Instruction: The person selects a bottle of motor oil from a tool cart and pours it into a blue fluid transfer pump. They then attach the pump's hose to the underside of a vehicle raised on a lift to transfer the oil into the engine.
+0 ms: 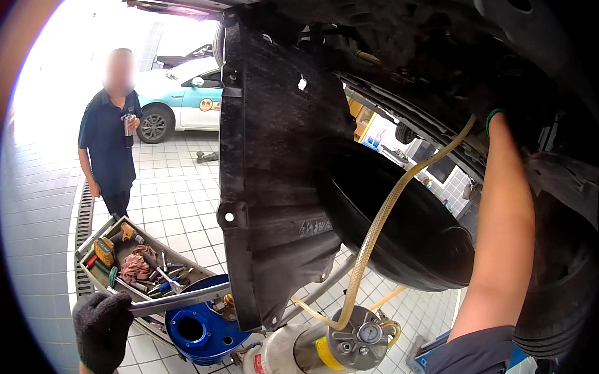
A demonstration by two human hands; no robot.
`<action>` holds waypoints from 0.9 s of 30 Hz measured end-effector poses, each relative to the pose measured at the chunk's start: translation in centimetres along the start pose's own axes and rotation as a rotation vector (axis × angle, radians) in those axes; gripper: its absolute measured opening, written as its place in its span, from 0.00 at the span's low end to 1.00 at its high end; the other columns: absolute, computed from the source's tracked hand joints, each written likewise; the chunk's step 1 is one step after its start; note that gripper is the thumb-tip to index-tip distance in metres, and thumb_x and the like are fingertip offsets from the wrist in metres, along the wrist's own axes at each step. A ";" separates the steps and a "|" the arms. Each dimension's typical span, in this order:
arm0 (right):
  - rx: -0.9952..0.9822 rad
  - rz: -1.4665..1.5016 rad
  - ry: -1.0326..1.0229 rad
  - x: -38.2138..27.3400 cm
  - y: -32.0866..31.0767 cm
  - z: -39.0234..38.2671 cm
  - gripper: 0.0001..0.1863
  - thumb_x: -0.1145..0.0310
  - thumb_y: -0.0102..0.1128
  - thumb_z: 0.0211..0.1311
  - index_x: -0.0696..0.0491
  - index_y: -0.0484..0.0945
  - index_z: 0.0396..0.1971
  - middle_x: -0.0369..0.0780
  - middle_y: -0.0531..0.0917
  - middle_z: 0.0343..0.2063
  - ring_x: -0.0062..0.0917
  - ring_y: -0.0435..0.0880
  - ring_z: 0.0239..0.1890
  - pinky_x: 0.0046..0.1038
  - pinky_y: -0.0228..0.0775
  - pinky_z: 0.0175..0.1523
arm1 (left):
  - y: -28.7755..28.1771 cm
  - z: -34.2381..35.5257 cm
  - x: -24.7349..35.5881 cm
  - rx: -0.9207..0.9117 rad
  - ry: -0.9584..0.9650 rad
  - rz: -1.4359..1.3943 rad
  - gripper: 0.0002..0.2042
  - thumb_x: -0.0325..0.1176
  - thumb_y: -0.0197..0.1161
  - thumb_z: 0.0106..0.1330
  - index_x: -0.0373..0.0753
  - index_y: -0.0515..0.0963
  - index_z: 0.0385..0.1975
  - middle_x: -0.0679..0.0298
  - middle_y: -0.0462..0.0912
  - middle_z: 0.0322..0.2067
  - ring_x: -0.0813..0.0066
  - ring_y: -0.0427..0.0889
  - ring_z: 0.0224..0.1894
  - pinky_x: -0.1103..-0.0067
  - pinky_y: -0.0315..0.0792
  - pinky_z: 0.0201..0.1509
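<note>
My left hand (101,335), in a black knitted glove, is closed round the end of a grey metal bar (180,298) at the lower left. The bar runs right, above a blue drum (198,335) with a round opening. My right hand (488,98), in a dark glove with a green cuff, reaches up under a raised car (416,52). A clear yellowish braided hose (381,219) rises from a steel tank (314,346) with a gauge and meets that glove. Shadow hides the right fingers, so their grip does not show.
A large black plastic panel (274,153) hangs down between my arms, beside a wide black drain pan (404,223). At left stands a tool tray (145,267) with a drill, rags and hand tools. Beyond it a person (113,141) holds a bottle near a parked car (190,97).
</note>
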State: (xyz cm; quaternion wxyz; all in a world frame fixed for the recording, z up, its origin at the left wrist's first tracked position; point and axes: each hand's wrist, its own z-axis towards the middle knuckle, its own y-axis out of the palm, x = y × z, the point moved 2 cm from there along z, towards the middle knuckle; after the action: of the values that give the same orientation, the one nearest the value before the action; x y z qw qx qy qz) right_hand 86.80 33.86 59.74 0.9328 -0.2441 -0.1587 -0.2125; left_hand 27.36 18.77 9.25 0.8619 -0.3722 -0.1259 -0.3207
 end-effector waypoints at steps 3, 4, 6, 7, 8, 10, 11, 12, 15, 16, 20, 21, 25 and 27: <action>-0.065 -0.110 -0.110 3.3 2.2 2.3 0.25 0.48 0.55 0.77 0.52 0.85 0.58 0.53 0.86 0.59 0.49 0.84 0.61 0.46 0.77 0.64 | 1.9 -4.0 -3.1 -0.018 -0.113 -0.105 0.11 0.19 0.68 0.58 0.36 0.85 0.40 0.53 0.83 0.30 0.51 0.83 0.34 0.62 0.75 0.38; -0.124 -0.182 -0.118 4.2 2.7 2.8 0.24 0.51 0.54 0.77 0.52 0.84 0.59 0.53 0.85 0.60 0.49 0.84 0.61 0.46 0.76 0.65 | 3.3 -5.2 -3.5 -0.011 -0.095 -0.096 0.13 0.21 0.70 0.57 0.37 0.86 0.43 0.53 0.83 0.29 0.49 0.82 0.33 0.61 0.74 0.37; -0.229 -0.321 -0.094 5.4 2.2 4.1 0.22 0.59 0.53 0.77 0.51 0.81 0.64 0.52 0.84 0.62 0.50 0.82 0.64 0.46 0.75 0.68 | 5.5 -6.6 -4.2 -0.023 -0.106 -0.129 0.15 0.22 0.72 0.57 0.37 0.86 0.46 0.51 0.83 0.28 0.46 0.82 0.31 0.59 0.72 0.36; -0.265 -0.381 -0.095 5.5 2.1 4.4 0.23 0.58 0.53 0.78 0.51 0.81 0.64 0.52 0.84 0.62 0.49 0.82 0.64 0.46 0.74 0.68 | 6.3 -7.4 -4.5 -0.045 -0.137 -0.167 0.15 0.22 0.72 0.58 0.36 0.86 0.47 0.50 0.83 0.28 0.45 0.82 0.31 0.58 0.72 0.35; -0.265 -0.418 -0.115 5.5 1.9 4.5 0.23 0.58 0.53 0.78 0.51 0.80 0.65 0.52 0.83 0.63 0.49 0.82 0.65 0.46 0.74 0.69 | 6.9 -7.9 -4.6 -0.080 -0.147 -0.209 0.15 0.22 0.72 0.59 0.36 0.86 0.47 0.49 0.84 0.29 0.44 0.83 0.30 0.57 0.73 0.34; -0.270 -0.504 -0.172 5.8 2.2 4.2 0.24 0.57 0.52 0.78 0.51 0.80 0.65 0.52 0.83 0.63 0.49 0.81 0.65 0.45 0.73 0.69 | 8.8 -8.9 -4.8 -0.114 -0.108 -0.207 0.17 0.24 0.74 0.60 0.37 0.85 0.51 0.48 0.87 0.33 0.43 0.86 0.33 0.59 0.78 0.35; -0.262 -0.527 -0.199 5.9 2.4 4.3 0.24 0.56 0.52 0.78 0.51 0.80 0.66 0.52 0.82 0.64 0.48 0.81 0.66 0.45 0.73 0.69 | 9.7 -9.7 -5.2 -0.103 -0.107 -0.239 0.18 0.25 0.74 0.61 0.37 0.85 0.52 0.48 0.88 0.34 0.43 0.88 0.34 0.60 0.79 0.37; -0.266 -0.559 -0.225 6.3 2.7 4.1 0.24 0.55 0.52 0.78 0.51 0.80 0.66 0.51 0.82 0.64 0.48 0.81 0.66 0.45 0.73 0.70 | 9.7 -9.8 -5.1 -0.123 -0.111 -0.252 0.19 0.25 0.74 0.61 0.38 0.85 0.53 0.47 0.88 0.35 0.44 0.88 0.36 0.60 0.80 0.38; -0.246 -0.610 -0.282 6.9 2.9 4.4 0.25 0.54 0.52 0.78 0.50 0.80 0.67 0.51 0.81 0.65 0.48 0.80 0.67 0.45 0.72 0.71 | 8.4 -9.0 -5.4 -0.112 -0.193 -0.326 0.17 0.22 0.73 0.64 0.37 0.85 0.54 0.50 0.89 0.38 0.51 0.90 0.39 0.65 0.82 0.42; -0.236 -0.620 -0.295 7.1 3.0 4.4 0.25 0.53 0.52 0.79 0.50 0.79 0.67 0.51 0.81 0.66 0.47 0.80 0.67 0.44 0.72 0.71 | 7.4 -8.5 -5.5 -0.030 -0.222 -0.332 0.17 0.22 0.73 0.65 0.36 0.85 0.54 0.52 0.89 0.39 0.55 0.90 0.41 0.67 0.82 0.45; -0.210 -0.649 -0.323 8.2 2.8 5.0 0.27 0.51 0.51 0.79 0.50 0.79 0.68 0.50 0.80 0.67 0.46 0.79 0.68 0.44 0.70 0.72 | 1.4 -2.1 -4.3 0.138 -0.129 -0.351 0.20 0.25 0.72 0.66 0.36 0.82 0.58 0.55 0.88 0.43 0.59 0.89 0.45 0.66 0.80 0.52; -0.211 -0.646 -0.328 8.4 3.0 5.1 0.27 0.51 0.51 0.79 0.50 0.79 0.68 0.50 0.80 0.68 0.46 0.79 0.69 0.44 0.70 0.73 | 0.2 0.2 -3.3 0.124 0.022 -0.227 0.19 0.25 0.71 0.66 0.36 0.82 0.58 0.54 0.88 0.42 0.55 0.87 0.42 0.62 0.79 0.51; -0.182 -0.603 -0.269 9.5 2.2 5.5 0.28 0.49 0.51 0.79 0.50 0.78 0.69 0.49 0.79 0.69 0.45 0.78 0.70 0.43 0.69 0.74 | -2.3 6.3 1.4 0.045 0.344 -0.116 0.23 0.23 0.74 0.57 0.39 0.83 0.55 0.57 0.87 0.37 0.58 0.85 0.38 0.62 0.75 0.43; -0.126 -0.517 -0.201 7.6 1.4 6.2 0.29 0.48 0.50 0.80 0.49 0.78 0.70 0.49 0.78 0.70 0.45 0.77 0.71 0.43 0.68 0.74 | -2.5 6.2 1.1 0.097 0.326 -0.049 0.22 0.21 0.75 0.51 0.41 0.83 0.49 0.60 0.84 0.34 0.57 0.82 0.35 0.62 0.74 0.42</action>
State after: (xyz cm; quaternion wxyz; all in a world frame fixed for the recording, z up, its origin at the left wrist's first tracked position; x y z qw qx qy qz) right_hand 92.81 35.79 67.41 0.8103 -0.2727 -0.2937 -0.4276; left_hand 26.73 21.47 15.49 0.8797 -0.2702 -0.0088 -0.3911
